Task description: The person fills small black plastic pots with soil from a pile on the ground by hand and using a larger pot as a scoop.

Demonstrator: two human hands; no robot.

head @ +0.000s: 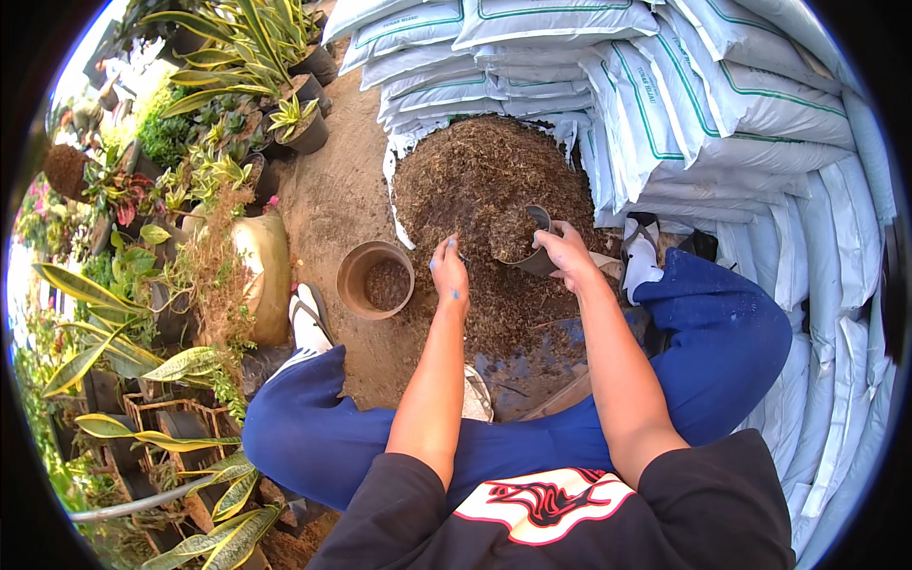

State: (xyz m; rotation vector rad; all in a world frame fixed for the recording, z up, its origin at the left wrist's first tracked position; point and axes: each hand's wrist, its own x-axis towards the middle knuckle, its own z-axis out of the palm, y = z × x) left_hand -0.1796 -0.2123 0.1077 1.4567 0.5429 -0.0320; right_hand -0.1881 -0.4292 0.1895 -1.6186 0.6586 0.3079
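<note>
A large heap of brown potting soil [491, 171] lies before me against stacked sacks. My right hand [565, 253] grips the rim of a dark scoop-like container [534, 265], tilted at the heap's near right side with soil at its mouth. To the left of it, my left hand [449, 269] is over the near edge of the heap, its fingers drawn together; whether anything is between them cannot be told. A round brown plant pot [375, 280], with some soil in its bottom, stands upright on the ground left of my left hand.
White sacks [648, 107] with green lines are piled behind the heap and along the right. Potted snake plants [242, 57] and other plants line the left, beside a full yellowish sack [267, 278]. My feet rest on either side of the pot and heap.
</note>
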